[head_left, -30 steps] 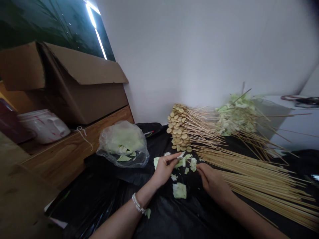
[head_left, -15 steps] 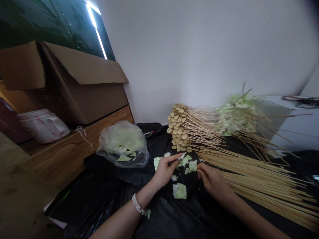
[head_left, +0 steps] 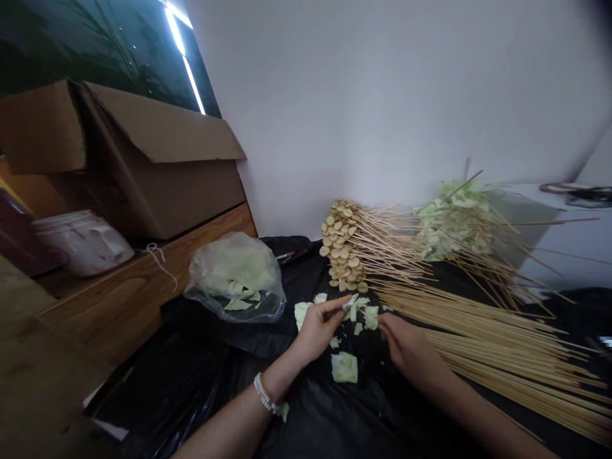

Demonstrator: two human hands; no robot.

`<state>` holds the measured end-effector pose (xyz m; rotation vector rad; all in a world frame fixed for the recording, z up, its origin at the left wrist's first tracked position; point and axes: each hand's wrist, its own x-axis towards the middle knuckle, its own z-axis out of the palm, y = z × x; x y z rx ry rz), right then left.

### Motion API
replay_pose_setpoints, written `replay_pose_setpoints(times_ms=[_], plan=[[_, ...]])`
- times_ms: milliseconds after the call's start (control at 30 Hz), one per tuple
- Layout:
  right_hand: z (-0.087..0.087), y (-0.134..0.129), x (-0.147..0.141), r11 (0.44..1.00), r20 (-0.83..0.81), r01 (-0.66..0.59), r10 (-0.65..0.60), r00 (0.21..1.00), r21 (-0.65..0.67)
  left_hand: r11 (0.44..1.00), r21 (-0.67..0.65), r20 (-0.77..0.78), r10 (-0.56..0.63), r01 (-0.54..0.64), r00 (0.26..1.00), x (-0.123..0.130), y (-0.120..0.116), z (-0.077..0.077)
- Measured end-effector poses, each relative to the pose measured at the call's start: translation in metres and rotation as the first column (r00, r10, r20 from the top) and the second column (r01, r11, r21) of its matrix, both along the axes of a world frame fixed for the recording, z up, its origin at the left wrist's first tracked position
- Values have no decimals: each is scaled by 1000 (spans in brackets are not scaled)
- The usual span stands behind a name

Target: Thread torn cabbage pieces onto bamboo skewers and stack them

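My left hand (head_left: 319, 325), with a beaded bracelet at the wrist, pinches a pale green cabbage piece (head_left: 352, 307) between thumb and forefinger. To its right, my right hand (head_left: 399, 338) has its fingers closed near another cabbage piece (head_left: 370, 317); what they grip is too small to make out. A squarish cabbage leaf (head_left: 344, 368) lies on the black plastic sheet (head_left: 329, 421) below the hands. Behind them, round slices (head_left: 340, 245) threaded on sticks are stacked up. Long bare sticks (head_left: 507, 344) lie at the right, partly behind my right forearm.
A clear plastic bag (head_left: 236, 277) of cabbage rests at the left. Cabbage skewers (head_left: 454, 223) are heaped at the back right by the white wall (head_left: 382, 95). An open cardboard box (head_left: 186, 185) and a white tub (head_left: 86, 242) stand on a wooden surface at the far left.
Both hands have barely moved. The cabbage piece beside my right fingers has shifted and turned slightly.
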<state>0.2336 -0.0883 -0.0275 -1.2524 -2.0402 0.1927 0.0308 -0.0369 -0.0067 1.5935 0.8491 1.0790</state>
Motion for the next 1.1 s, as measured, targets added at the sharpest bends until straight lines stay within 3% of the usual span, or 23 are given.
replay_pose_setpoints(times_ms=[167,433,600,667,767,867,967,1100], plan=[[5,2,-1,999,-61,9,-11,998,-36,1000,11,-24,9,-8,1000,1,-1,0],[-5,-2,-1,989,176,89,-110,978,120,998,-52,60,-39,42,997,3,-3,3],[-5,2,2,981,105,110,-128,986,161,994,-40,98,-95,99,991,4,-5,4],[-2,4,4,969,51,145,-158,986,202,999,41,12,-19,19,1000,2,-4,5],[1,5,7,948,12,185,-195,981,257,986,151,-281,111,-70,953,-6,-2,9],[2,5,8,942,22,190,-204,979,275,984,119,-515,-51,131,856,-16,-1,14],[0,4,7,945,47,186,-206,977,268,935,105,-624,-203,338,755,-22,-2,18],[0,4,6,951,57,181,-201,978,251,908,91,-700,-233,408,675,-24,-3,19]])
